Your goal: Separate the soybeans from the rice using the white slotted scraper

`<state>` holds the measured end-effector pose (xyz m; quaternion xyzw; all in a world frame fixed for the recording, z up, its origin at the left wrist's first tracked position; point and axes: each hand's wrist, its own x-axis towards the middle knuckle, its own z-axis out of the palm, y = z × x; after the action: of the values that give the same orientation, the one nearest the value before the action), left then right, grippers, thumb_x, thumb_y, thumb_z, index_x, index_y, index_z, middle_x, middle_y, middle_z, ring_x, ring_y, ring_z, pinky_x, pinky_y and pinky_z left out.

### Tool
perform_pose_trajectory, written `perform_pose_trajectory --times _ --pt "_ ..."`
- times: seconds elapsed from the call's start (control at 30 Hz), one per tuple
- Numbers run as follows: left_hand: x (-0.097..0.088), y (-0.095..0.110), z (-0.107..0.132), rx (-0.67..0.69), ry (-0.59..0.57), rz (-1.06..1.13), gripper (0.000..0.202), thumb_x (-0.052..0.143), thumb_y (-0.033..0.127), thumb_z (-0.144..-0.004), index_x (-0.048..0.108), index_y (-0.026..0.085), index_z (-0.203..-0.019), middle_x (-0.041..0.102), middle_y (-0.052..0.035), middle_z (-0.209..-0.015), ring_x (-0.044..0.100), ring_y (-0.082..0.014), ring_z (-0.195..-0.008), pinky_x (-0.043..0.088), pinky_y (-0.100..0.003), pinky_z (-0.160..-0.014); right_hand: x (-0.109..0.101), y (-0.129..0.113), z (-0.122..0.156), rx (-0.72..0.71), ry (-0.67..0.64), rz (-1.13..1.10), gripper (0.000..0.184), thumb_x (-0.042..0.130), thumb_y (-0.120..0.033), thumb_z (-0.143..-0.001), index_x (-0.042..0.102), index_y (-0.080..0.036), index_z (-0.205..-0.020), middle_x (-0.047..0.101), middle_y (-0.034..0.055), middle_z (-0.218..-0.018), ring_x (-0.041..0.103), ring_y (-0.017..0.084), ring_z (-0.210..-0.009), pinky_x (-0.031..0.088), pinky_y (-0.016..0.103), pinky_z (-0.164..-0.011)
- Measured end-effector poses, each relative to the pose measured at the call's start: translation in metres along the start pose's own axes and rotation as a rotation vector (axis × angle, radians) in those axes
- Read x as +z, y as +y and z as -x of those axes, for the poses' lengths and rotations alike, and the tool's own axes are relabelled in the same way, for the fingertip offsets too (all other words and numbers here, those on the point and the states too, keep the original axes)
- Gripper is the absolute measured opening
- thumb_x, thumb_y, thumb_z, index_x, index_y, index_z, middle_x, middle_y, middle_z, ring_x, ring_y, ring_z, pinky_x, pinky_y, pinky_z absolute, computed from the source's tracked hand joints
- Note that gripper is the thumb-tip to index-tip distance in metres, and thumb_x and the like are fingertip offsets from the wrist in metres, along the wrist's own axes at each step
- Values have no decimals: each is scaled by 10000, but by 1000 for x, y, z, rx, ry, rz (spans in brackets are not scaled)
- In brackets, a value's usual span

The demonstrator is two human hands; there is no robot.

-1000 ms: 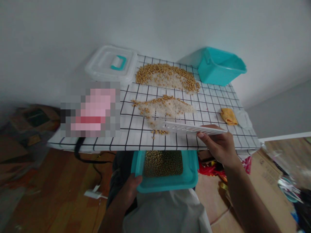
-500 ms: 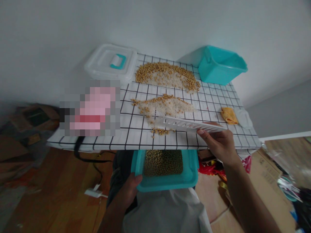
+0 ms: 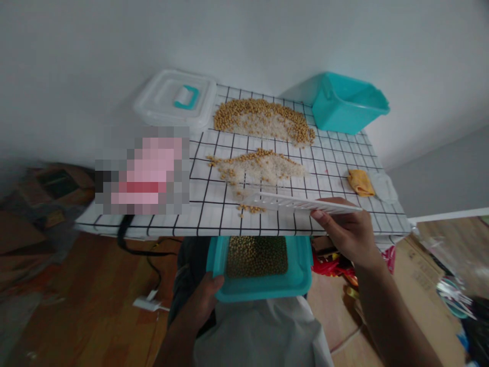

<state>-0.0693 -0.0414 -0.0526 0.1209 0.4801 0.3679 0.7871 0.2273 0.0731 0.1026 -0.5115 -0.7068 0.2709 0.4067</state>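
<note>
My right hand [image 3: 346,229] grips one end of a white slotted plastic strip [image 3: 282,202], held low over the front of the table. Close to the strip's far end lie a few soybeans [image 3: 250,209]. Behind it is a thin patch of white rice grains [image 3: 263,171] edged with soybeans. Farther back, a larger heap of soybeans [image 3: 244,108] curves around more rice. Below the table edge, my left hand [image 3: 204,295] holds the left rim of a teal tray [image 3: 263,291] over my lap, its thumb on top. Round beans [image 3: 255,257] fill much of the tray.
A lidded clear box [image 3: 168,97] stands at the back left, a teal bin [image 3: 340,109] at the back right. A folded yellow cloth [image 3: 360,182] lies right of my hand. Left is a blurred-out pink object [image 3: 153,163] with a black strap. Cardboard boxes and a power strip [image 3: 147,304] are on the floor.
The strip in my right hand has moved slightly toward me and to the right, and is tilted more edge-on. My left hand and the tray stay in place.
</note>
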Motion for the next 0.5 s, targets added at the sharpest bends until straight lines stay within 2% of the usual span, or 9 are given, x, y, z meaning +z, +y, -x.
perform_pose_trajectory --times 0.17,0.3,0.4,0.5 --pt "2 4 0 -22 -52 -15 314 729 462 -752 723 230 -964 818 -60 -885 735 -342 -1014 569 -429 -876 14 -14 4 16 51 2 144 705 -272 -896 773 -279 -1023 789 17 -958 745 206 -832 616 323 -738" --pt "3 5 2 -7 -94 12 284 732 469 -766 734 235 -927 816 -57 -923 726 -324 -1035 558 -422 -910 23 -17 2 -32 -31 1 204 677 -229 -913 757 -300 -1087 790 15 -1046 747 208 -947 612 337 -846" --pt "-2 2 2 4 -57 -11 322 763 499 -727 727 222 -887 808 -51 -884 724 -323 -1018 548 -441 -931 22 -13 0 -52 -124 -56 232 629 -198 -939 744 -292 -1117 779 23 -1111 732 206 -1030 594 348 -903" --pt "-12 -3 1 39 41 -5 331 745 520 -712 717 220 -848 775 -31 -768 714 -328 -986 547 -454 -921 17 -10 -1 -62 -168 -125 235 610 -186 -948 736 -290 -1116 777 22 -1112 727 203 -1046 580 359 -929"
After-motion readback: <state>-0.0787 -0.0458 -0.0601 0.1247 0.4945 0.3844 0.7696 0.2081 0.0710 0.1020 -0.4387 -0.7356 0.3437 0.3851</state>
